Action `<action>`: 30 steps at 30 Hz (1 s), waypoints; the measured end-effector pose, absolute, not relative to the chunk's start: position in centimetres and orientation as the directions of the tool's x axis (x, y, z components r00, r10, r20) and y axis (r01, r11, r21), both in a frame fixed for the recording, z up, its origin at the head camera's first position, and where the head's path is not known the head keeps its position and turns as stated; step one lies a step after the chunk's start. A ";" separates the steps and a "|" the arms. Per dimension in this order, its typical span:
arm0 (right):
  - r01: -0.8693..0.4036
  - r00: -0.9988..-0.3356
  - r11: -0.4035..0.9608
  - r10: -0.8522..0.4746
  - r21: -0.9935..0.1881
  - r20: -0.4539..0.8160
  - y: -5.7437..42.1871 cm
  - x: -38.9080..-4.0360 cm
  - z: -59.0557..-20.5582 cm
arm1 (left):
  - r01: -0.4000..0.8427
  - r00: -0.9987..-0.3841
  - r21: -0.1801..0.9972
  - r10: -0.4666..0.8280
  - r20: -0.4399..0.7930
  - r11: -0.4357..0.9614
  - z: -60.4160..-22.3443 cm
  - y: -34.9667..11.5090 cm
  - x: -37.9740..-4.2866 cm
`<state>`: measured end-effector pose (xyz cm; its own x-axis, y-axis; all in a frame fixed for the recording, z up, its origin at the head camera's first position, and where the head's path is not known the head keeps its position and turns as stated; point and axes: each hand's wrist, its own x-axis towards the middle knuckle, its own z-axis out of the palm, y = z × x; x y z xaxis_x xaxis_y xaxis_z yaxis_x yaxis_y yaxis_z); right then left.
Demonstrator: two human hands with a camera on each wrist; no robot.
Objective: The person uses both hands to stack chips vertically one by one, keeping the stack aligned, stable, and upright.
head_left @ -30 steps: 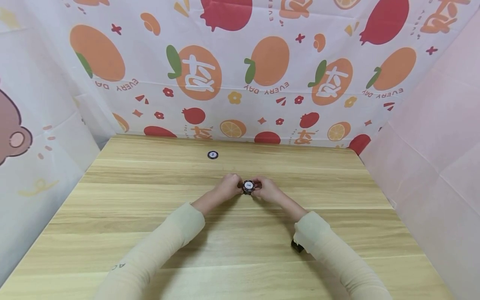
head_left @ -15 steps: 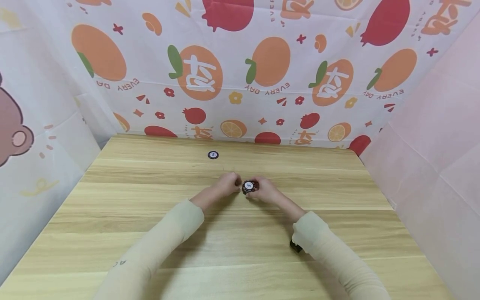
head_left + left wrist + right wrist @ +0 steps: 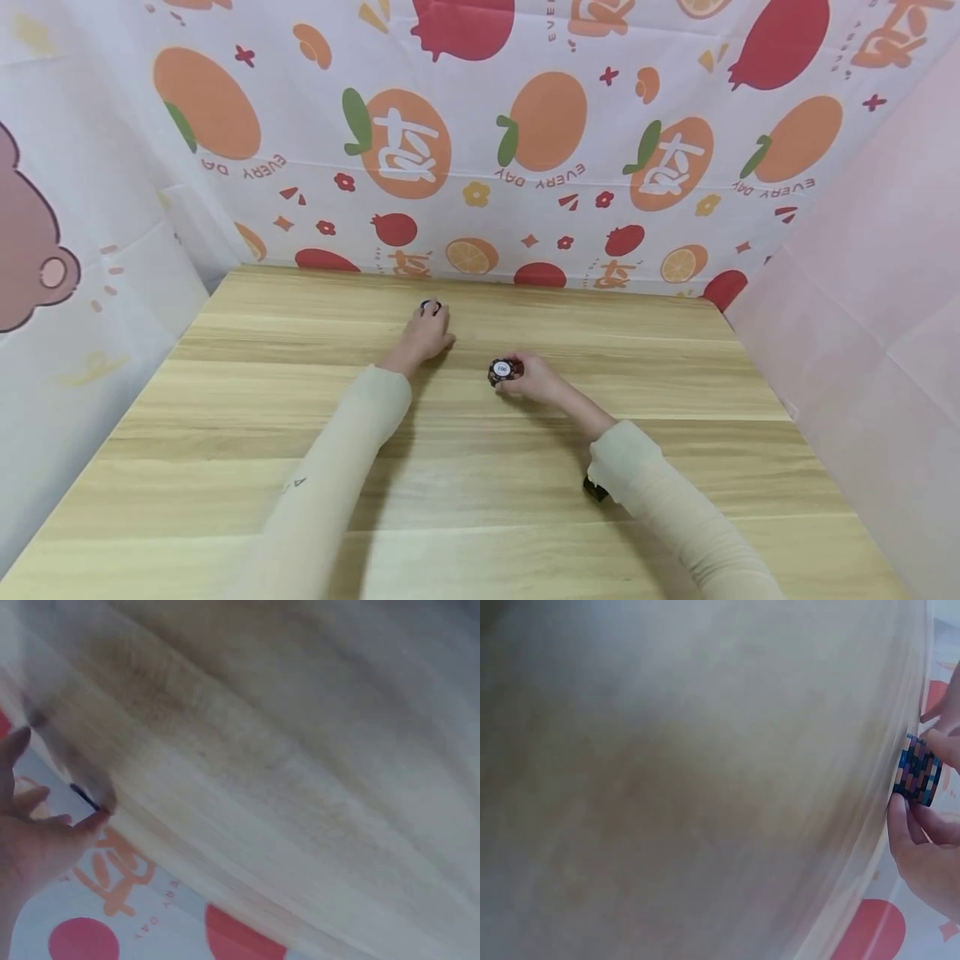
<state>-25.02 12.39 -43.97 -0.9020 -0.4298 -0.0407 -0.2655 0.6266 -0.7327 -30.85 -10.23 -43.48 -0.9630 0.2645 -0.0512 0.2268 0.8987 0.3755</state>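
Observation:
Near the table's back edge my left hand (image 3: 426,332) reaches over a single dark poker chip (image 3: 429,305), its fingertips partly covering the chip. In the left wrist view the thumb and fingers (image 3: 24,742) are spread, and the chip (image 3: 84,796) shows as a thin dark line by the thumb tip. Toward the middle of the table my right hand (image 3: 538,379) grips a stack of poker chips (image 3: 502,370), the top one marked 100. Its thumb and fingers (image 3: 904,825) hold the stack's sides, seen as multicoloured layers (image 3: 917,771) in the right wrist view.
The table (image 3: 480,500) has a light wood-grain top. A fruit-print cloth (image 3: 480,225) hangs along its back edge, with pale cloths (image 3: 862,275) at both sides. A small dark object (image 3: 595,487) shows below the right cuff, partly hidden.
My left hand has left the poker chip stack and moved back and left to the single chip. The right hand still holds the stack in nearly the same place.

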 end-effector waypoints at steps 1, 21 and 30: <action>-0.268 -0.899 0.627 -0.435 -0.731 -0.044 12.4 -25.1 -43.9 | 0.244 -0.960 0.375 0.276 -0.034 0.894 -44.6 -10.6 -31.6; -0.264 -0.903 0.649 -0.426 -0.713 -0.053 12.5 -25.0 -43.7 | 0.326 -0.944 0.143 0.329 -0.001 0.935 -43.1 -10.4 -30.5; -0.259 -0.911 0.671 -0.409 -0.695 -0.055 12.5 -25.1 -44.0 | 0.383 -0.923 0.174 0.384 0.025 0.907 -43.0 -11.3 -30.5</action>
